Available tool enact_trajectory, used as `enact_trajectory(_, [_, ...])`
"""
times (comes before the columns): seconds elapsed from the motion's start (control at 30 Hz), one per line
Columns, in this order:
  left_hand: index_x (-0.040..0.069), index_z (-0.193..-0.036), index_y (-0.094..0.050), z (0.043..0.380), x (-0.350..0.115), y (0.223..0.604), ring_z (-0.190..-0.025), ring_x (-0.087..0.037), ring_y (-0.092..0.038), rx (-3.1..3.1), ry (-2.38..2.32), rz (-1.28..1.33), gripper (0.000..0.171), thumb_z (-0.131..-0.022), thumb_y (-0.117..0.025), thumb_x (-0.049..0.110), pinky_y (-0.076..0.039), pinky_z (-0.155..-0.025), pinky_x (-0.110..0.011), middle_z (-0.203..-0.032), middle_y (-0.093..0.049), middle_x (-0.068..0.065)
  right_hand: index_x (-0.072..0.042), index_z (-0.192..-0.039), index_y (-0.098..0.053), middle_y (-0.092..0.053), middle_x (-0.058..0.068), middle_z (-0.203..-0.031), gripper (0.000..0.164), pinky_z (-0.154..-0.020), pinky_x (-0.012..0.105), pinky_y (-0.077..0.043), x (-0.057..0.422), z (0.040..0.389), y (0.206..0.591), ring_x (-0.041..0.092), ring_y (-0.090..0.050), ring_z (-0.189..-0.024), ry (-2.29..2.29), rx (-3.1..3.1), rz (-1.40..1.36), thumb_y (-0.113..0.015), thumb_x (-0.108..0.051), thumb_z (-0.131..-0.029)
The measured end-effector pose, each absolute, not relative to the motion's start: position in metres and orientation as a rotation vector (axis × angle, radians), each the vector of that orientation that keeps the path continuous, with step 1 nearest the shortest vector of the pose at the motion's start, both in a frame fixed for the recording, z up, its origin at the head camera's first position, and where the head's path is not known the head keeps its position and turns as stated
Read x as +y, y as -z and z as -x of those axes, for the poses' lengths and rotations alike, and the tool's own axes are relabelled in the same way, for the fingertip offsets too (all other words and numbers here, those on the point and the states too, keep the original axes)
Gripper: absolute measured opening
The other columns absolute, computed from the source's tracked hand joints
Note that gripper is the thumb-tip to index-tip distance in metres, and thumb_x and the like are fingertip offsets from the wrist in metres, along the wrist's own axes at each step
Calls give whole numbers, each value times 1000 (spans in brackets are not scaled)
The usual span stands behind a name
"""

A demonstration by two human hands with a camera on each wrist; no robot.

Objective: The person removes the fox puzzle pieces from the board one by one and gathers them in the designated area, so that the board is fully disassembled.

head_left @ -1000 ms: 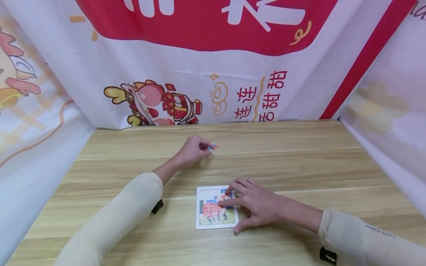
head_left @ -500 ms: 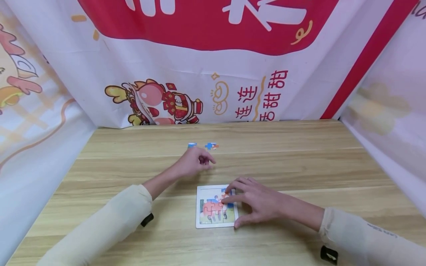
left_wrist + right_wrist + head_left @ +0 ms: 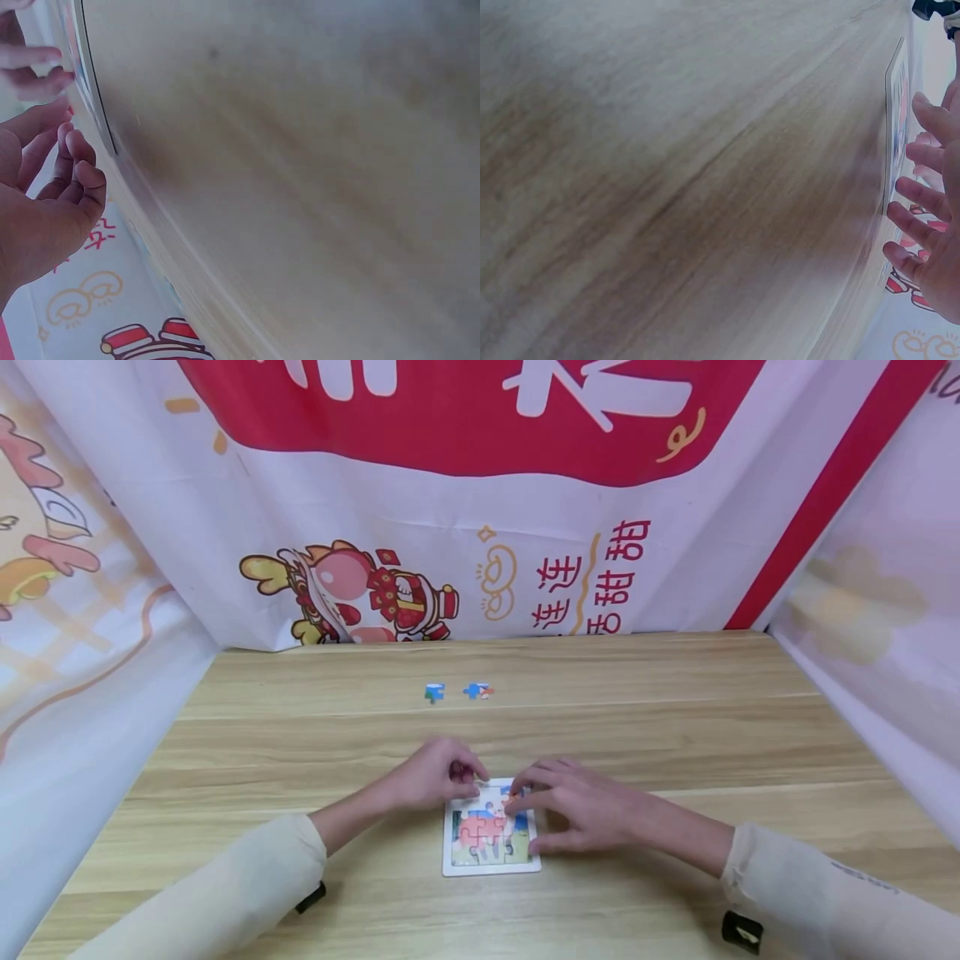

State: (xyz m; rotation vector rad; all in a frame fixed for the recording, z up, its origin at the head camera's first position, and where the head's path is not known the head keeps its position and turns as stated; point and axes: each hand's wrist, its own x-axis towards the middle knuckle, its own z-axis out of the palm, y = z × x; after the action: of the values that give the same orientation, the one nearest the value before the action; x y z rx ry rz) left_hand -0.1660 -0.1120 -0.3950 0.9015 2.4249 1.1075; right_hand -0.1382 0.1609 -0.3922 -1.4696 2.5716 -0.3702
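A small jigsaw puzzle in a white frame lies on the table in the head view. Its joined pieces show a pink figure; the upper left part is bare white. My left hand hovers at the frame's far left edge, fingers loosely curled. In the left wrist view, no piece shows clearly between the left hand's fingers. My right hand spreads over the frame's right side, fingertips touching the pieces at the upper right. The right wrist view shows the right hand's fingers apart beside the frame.
Two loose puzzle pieces lie toward the back of the table: a blue and green piece and a blue and orange piece. A printed cloth hangs at the table's far edge, with more cloth on both sides.
My left hand has left the loose pieces at the back and come toward me to the frame, uncovering both. The right hand has stayed at the frame, its fingers shifting slightly.
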Motion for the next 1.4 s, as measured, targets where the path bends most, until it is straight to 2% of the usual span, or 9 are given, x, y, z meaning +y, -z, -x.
enact_trajectory(0.23, [0, -102, -79, 155, -111, 393, -72, -7, -54, 2412, -1060, -966, 15, -88, -79, 0, -47, -65, -21, -78, -60, 4, -20, -134, -70, -62, 3, -137, 45, -110, 48, -46, 161, 140, 391, 21, -57, -127, 441, 2617, 1424, -73, -43, -96])
enact_trajectory(0.43, [5, -103, -80, 151, -111, 397, -72, -7, -52, 2390, -1029, -963, 15, -89, -80, 4, -46, -66, -22, -78, -59, 5, -13, -124, -75, -67, 3, -124, 34, -94, 35, -55, 157, 146, 390, 16, -64, -108, 536, 2705, 1399, -78, -29, -94])
enact_trajectory(0.6, [6, -103, -81, 151, -111, 401, -72, -7, -53, 2375, -1013, -962, 14, -89, -80, 4, -45, -66, -22, -78, -59, 6, -14, -118, -78, -67, 1, -115, 28, -84, 28, -55, 153, 151, 390, 11, -60, -97, 552, 2718, 1380, -79, -26, -93])
enact_trajectory(1.07, [9, -111, -81, 150, -108, 395, -73, -4, -52, 2370, -870, -1056, 20, -92, -77, 4, -46, -66, -21, -84, -60, 8, -20, -120, -79, -61, -3, -111, 23, -83, 24, -50, 140, 164, 390, 10, -52, -96, 525, 2578, 1348, -75, -21, -97])
enact_trajectory(1.4, [6, -115, -79, 151, -103, 393, -86, -1, -56, 2306, -797, -1222, 22, -96, -71, -1, -51, -75, -19, -100, -70, -3, -19, -119, -79, -60, -2, -113, 23, -89, 29, -51, 142, 170, 394, 11, -53, -101, 541, 2554, 1396, -75, -17, -97])
